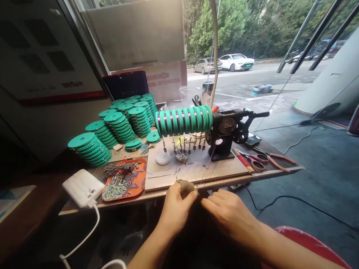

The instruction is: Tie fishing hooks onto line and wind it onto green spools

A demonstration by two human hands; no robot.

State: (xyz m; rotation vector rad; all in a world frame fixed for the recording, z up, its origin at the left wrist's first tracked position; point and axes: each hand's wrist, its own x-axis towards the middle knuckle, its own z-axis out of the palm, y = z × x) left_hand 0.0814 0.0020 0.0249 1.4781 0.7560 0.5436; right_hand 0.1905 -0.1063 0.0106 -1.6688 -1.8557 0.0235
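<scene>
At the front edge of the table, my left hand (179, 205) is closed, thumb and forefinger pinched together, with a brown cover over the forefinger. A thin pink line (211, 157) runs down to its fingertips from a black hand-cranked winder (227, 127). Just to the right, my right hand (228, 209) is curled with its fingers pressed together; whatever they hold is hidden. Above both hands, a row of green foam spools (183, 121) wound with purple line sits on the winder's shaft. Small dark weights (190, 151) dangle beneath the row.
Stacked green spools (85, 145) stand at the left. An orange tray (141, 168) holds small metal and coloured parts beside a white power adapter (81, 186). A white lump (162, 158) and small bowl (182, 155) sit on the board. Scissors (256, 164) and pliers (280, 162) lie right.
</scene>
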